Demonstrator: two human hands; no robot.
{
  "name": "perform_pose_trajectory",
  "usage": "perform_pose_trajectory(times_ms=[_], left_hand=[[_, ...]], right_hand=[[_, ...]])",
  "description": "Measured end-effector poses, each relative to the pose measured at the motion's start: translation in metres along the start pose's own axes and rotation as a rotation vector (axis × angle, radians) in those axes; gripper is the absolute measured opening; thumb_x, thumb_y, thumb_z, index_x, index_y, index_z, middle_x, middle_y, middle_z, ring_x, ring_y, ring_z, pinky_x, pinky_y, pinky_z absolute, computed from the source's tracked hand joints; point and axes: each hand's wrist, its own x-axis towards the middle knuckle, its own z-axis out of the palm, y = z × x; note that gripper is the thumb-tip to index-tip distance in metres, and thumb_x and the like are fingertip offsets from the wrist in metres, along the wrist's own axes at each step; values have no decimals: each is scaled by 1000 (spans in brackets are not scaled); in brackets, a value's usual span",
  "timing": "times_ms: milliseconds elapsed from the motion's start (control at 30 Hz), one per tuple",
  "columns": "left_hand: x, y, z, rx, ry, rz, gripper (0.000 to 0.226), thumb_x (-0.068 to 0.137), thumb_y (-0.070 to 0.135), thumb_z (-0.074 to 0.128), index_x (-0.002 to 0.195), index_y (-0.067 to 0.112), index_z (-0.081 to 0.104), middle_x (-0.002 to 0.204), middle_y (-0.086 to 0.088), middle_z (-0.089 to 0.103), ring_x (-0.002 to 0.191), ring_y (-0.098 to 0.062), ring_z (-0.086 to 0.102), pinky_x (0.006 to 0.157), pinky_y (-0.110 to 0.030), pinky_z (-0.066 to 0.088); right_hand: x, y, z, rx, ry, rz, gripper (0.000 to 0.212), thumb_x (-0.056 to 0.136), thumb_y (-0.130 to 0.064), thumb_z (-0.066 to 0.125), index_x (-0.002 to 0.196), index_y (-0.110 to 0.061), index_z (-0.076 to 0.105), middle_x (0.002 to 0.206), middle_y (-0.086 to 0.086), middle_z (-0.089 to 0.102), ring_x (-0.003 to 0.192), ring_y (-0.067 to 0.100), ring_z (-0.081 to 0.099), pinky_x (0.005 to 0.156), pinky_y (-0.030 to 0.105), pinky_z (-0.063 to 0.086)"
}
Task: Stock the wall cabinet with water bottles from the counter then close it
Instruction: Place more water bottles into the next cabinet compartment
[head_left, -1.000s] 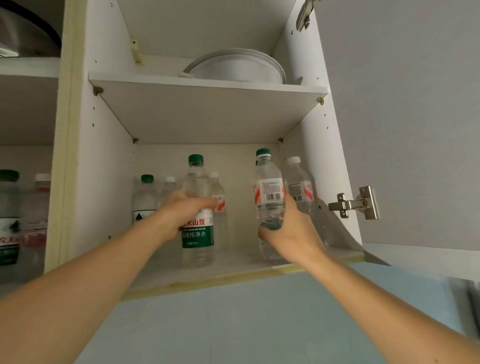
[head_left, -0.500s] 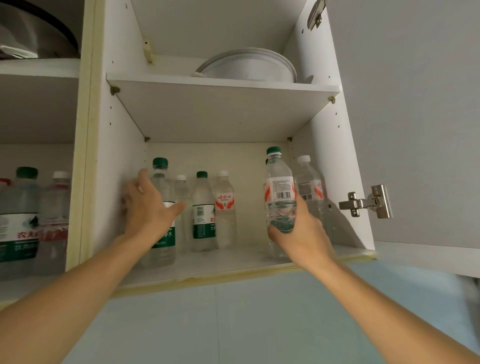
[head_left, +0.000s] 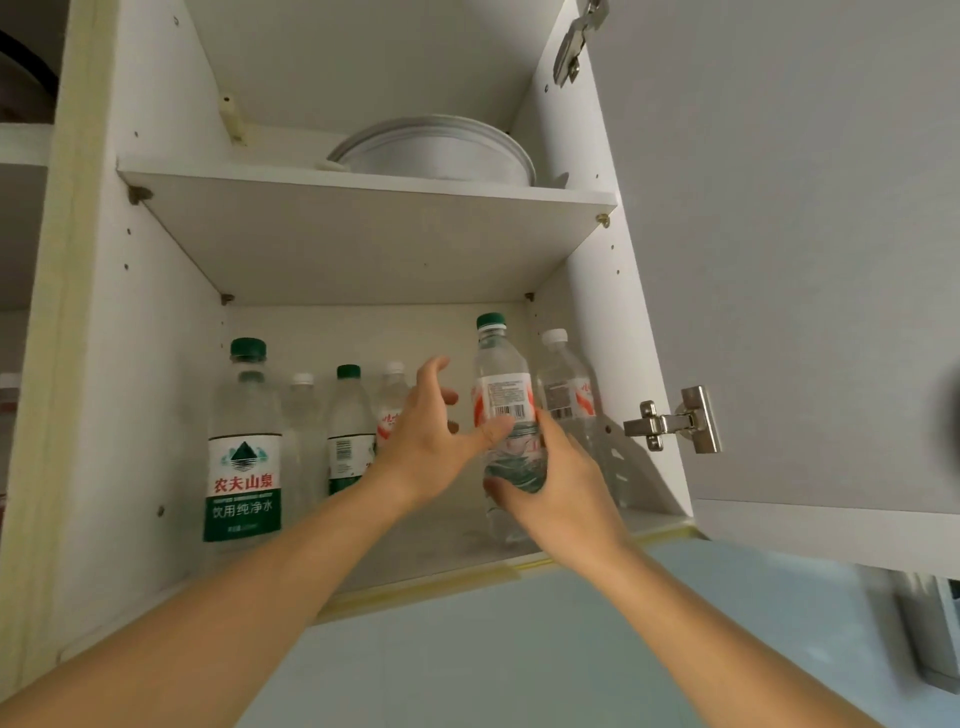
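Centre frame, our right hand (head_left: 558, 483) grips a clear green-capped water bottle (head_left: 506, 415); our left hand (head_left: 431, 431), fingers (head_left: 434, 371) released, should steady it upright on the white cabinet shelf (head_left: 415, 551).

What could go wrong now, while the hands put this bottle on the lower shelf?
1. The held bottle stands close to the white-capped bottle at the right wall; pushing it back might knock that one over.
2. The left hand, fingers spread, is near the middle bottles and could tip one.
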Motion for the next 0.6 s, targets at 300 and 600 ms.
perform_pose_trajectory(times_ms=[300,600], left_hand=[[20,-20,13,-184,-171,-22,125,74,41,86,151,56,-12,109,27,49,96,-5,68,73,-28,62],[25,-23,1,-1,-214,-46,127,83,23,81,154,47,-21,157,-3,41,130,-23,55,104,-54,50]], right_hand=[[7,12,-10,91,-37,55,58,91,-16,57,146,-35,51,117,-9,71,83,10,71,72,25,59],[20,5,-4,-138,-162,144,61,96,-21,64,149,-30,36,136,4,54,121,22,55,96,27,43]])
